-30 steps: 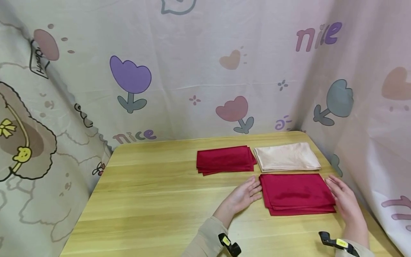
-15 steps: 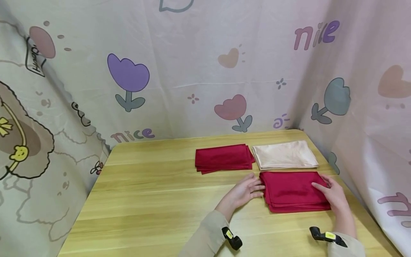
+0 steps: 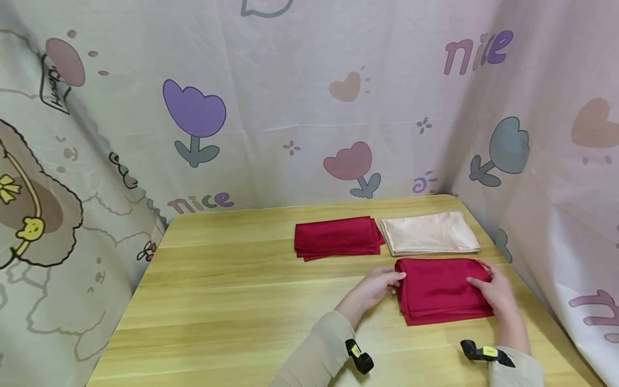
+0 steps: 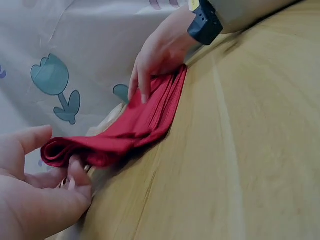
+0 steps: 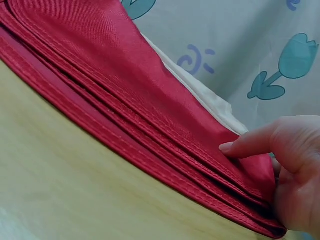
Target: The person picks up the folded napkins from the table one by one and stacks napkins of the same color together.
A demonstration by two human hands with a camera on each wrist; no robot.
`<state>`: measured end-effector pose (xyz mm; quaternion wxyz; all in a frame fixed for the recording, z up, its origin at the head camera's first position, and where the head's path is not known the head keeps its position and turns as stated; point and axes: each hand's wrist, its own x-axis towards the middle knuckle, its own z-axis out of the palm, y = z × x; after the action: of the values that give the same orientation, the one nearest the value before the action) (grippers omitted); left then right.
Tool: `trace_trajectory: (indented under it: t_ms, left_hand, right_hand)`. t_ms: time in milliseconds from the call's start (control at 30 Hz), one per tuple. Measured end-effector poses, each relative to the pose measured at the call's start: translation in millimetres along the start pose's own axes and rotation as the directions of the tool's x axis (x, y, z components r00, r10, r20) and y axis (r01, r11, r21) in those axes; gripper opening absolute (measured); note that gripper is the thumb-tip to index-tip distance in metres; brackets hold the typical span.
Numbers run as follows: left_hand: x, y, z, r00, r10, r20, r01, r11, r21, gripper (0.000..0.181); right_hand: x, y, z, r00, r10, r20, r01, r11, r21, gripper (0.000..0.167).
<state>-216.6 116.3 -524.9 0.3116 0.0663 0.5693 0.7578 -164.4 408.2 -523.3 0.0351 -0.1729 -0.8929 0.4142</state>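
Note:
A folded red cloth (image 3: 442, 287) lies near the table's right side. At its left edge the left hand (image 3: 374, 287) pinches the folded layers, thumb above and fingers beneath; the left wrist view has this edge lifted off the table, with the hand (image 4: 42, 185) around it. The right hand (image 3: 498, 293) grips the right edge. In the right wrist view its thumb lies on top of the red cloth (image 5: 150, 110), while the other fingers of that hand (image 5: 295, 170) are mostly hidden behind the edge.
Behind are a smaller folded red cloth (image 3: 336, 237) and, to its right, a folded cream cloth (image 3: 430, 234). The wooden table (image 3: 217, 301) is bordered at the back and sides by printed curtains (image 3: 271, 107).
The left hand has gone from straight fingers beside the cloth to pinching its left edge. The right hand has moved left onto the right edge and taken hold.

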Motion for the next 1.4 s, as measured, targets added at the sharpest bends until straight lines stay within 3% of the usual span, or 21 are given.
trace_trajectory:
  t_ms: [33,167,300,433,567,633,800,900,1200,1333,1400]
  left_hand:
    - [-0.2,0.0,2.4,1.000,0.019,-0.021,-0.018,1.000,0.025,0.001]
    - [-3.7,-1.4,12.4,0.985,0.132,-0.114,-0.110,0.977,0.183,0.021]
    - [-7.7,-4.6,18.8,0.956,0.238,-0.169,-0.168,0.922,0.347,0.024]
    - [-12.4,-5.0,20.9,0.941,0.289,-0.176,-0.172,0.857,0.486,0.036]
    - [-19.3,-4.2,20.9,0.949,0.280,-0.145,-0.142,0.789,0.597,0.071]
    - [-22.2,-4.1,20.5,0.959,0.258,-0.113,-0.131,0.763,0.633,0.078]
    - [-24.3,-2.5,19.9,0.974,0.226,0.013,-0.161,0.650,0.743,0.051]
    - [-22.7,-2.0,19.7,0.978,0.205,0.044,-0.159,0.586,0.794,0.037]
    - [-16.5,-1.0,23.7,0.992,0.118,0.055,-0.104,0.465,0.879,0.046]
    - [-15.4,-0.3,24.3,0.994,0.096,0.057,-0.093,0.434,0.896,0.051]
    - [-15.2,-0.1,24.4,0.994,0.099,0.056,-0.093,0.434,0.896,0.053]
  right_hand:
    - [0.4,-0.7,0.7,1.000,-0.003,0.001,0.003,1.000,0.009,0.070]
    - [1.1,-2.4,3.9,1.000,-0.009,-0.012,0.010,0.999,0.037,0.069]
    - [-0.8,-2.5,5.2,0.999,-0.013,-0.041,0.016,0.998,0.055,0.068]
    - [-4.6,-1.3,3.5,0.998,-0.031,-0.061,0.035,0.998,0.060,0.068]
    - [-10.2,-0.6,2.1,0.996,-0.060,-0.070,0.062,0.997,0.035,0.062]
    - [-12.5,-0.8,1.9,0.995,-0.064,-0.072,0.067,0.997,0.036,0.058]
    - [-13.6,-2.3,-1.1,0.997,-0.072,-0.041,0.075,0.994,0.073,0.054]
    - [-12.0,-2.5,-4.2,0.996,-0.088,0.011,0.087,0.994,0.062,0.053]
    - [-7.7,-2.0,-8.3,0.980,-0.114,0.163,0.101,0.991,0.087,0.053]
    - [-7.6,-3.0,-6.5,0.977,-0.125,0.172,0.118,0.992,0.053,0.055]
    - [-7.8,-2.7,-5.5,0.977,-0.135,0.166,0.132,0.991,0.026,0.056]
